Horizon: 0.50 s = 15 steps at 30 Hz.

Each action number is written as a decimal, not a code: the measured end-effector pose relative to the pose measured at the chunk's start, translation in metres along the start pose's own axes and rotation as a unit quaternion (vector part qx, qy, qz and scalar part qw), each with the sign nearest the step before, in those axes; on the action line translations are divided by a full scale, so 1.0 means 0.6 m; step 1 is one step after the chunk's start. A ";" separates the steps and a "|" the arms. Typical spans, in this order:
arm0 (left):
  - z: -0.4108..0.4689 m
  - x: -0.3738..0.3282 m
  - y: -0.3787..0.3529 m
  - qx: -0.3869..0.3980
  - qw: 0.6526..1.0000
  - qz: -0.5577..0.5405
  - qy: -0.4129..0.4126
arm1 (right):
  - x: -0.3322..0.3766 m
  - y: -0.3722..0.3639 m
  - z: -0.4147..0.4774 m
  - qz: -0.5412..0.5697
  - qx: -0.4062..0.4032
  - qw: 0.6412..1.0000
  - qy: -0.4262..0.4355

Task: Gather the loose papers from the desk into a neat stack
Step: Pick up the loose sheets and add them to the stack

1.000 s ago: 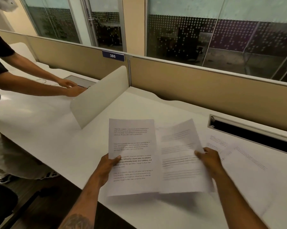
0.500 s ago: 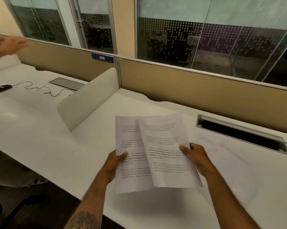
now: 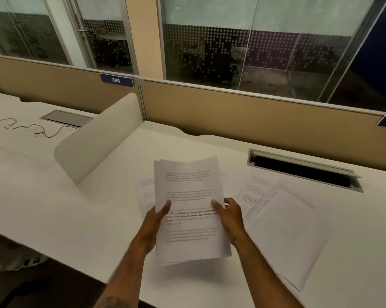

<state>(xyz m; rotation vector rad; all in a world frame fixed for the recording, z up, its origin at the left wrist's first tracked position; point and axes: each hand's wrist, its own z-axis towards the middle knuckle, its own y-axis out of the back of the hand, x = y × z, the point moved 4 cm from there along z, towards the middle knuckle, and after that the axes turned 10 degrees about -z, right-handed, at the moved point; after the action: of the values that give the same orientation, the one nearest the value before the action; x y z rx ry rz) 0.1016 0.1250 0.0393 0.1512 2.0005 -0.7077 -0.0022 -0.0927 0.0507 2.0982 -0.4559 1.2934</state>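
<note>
A small stack of printed sheets (image 3: 188, 192) is held above the white desk (image 3: 81, 210), tilted toward me, edges nearly aligned. My left hand (image 3: 154, 221) grips its left edge with the thumb on top. My right hand (image 3: 228, 215) grips its right edge the same way. One loose printed sheet (image 3: 144, 194) lies flat on the desk beneath the stack, showing at its left. To the right, a printed sheet (image 3: 254, 190) lies on the desk, partly covered by a larger angled sheet (image 3: 292, 227).
A white curved divider (image 3: 98, 138) stands to the left. An open cable slot (image 3: 303, 170) is set in the desk at the back right, before the tan partition (image 3: 232, 116). A thin cable (image 3: 29, 128) lies on the neighbouring desk by a closed cable hatch (image 3: 65, 117).
My two hands have come together, sliding the right-hand sheet fully over the left one into a single stack. The other person's arms have left the view on the left.
</note>
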 end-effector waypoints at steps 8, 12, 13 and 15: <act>0.033 0.033 -0.023 -0.020 0.999 0.038 -0.021 | -0.122 0.166 -0.017 -0.168 -0.212 0.951 -0.151; 0.044 0.038 -0.041 -0.020 0.999 0.033 -0.013 | -0.229 0.269 -0.058 -0.367 -0.211 0.851 -0.311; 0.045 0.038 -0.046 -0.020 0.999 0.035 -0.013 | -0.241 0.282 -0.062 -0.385 -0.201 0.842 -0.320; 0.047 0.038 -0.056 -0.020 0.999 0.039 -0.019 | -0.252 0.298 -0.061 -0.384 -0.196 0.843 -0.321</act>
<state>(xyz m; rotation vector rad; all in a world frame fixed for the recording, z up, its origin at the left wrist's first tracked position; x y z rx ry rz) 0.0983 0.0780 0.0239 0.1900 1.9592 -0.6158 -0.2001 -0.2066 -0.0134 1.9718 -0.0873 0.0104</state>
